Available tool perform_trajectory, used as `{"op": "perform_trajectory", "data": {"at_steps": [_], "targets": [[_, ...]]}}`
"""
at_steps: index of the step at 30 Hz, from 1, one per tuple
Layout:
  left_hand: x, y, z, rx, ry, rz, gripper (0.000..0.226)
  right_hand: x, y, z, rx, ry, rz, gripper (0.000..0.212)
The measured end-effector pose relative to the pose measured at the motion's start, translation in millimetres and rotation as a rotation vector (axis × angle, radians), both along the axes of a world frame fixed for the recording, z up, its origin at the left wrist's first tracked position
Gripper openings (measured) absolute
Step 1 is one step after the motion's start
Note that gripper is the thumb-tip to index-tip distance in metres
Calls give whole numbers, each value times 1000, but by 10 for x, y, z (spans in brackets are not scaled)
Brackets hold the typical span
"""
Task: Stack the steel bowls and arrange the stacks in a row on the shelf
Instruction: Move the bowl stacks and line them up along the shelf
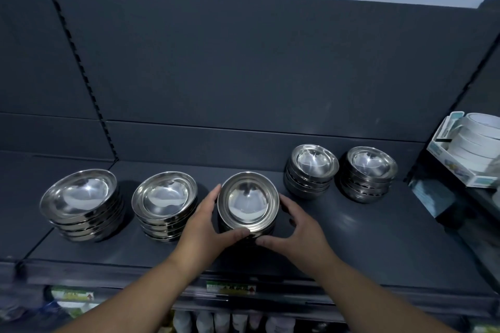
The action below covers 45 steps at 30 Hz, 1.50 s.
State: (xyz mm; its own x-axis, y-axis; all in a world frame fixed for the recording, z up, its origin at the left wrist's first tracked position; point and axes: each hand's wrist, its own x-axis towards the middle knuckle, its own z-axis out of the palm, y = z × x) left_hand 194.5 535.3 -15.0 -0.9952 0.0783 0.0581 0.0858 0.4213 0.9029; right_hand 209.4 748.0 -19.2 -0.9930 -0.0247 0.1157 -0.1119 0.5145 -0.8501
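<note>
Now | left hand [204, 227], right hand [301, 234] grip middle stack [247, 203] | near shelf [365, 240] edge

The shelf-edge label [231, 288] is too blurred to read.

On the shelf [378, 238], the far-left stack [81, 203] and second stack [165, 204] are lined up left of the middle stack [247, 203], while the fourth stack [311, 170] and far-right stack [369, 173] are parked further back, right of it.
</note>
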Motion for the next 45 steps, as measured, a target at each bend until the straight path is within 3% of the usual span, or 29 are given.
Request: {"op": "perform_trajectory", "data": {"at_steps": [9,24,30,35,45], "targets": [[13,33,121,-138,48,-25,122,1,1,40,9,-5,-5,94],[-27,44,189,-207,84,43,113,-53,-39,209,49,22,-43,74],[-2,59,113,-164,59,33,109,-46,-13,139,82,16,-29,71],[53,35,8,-73,-4,16,114,-21,40,72,90,-18,-4,83],[17,12,-105,95,-45,-16,104,-18,48,-23,45,6,-23,78]]}}
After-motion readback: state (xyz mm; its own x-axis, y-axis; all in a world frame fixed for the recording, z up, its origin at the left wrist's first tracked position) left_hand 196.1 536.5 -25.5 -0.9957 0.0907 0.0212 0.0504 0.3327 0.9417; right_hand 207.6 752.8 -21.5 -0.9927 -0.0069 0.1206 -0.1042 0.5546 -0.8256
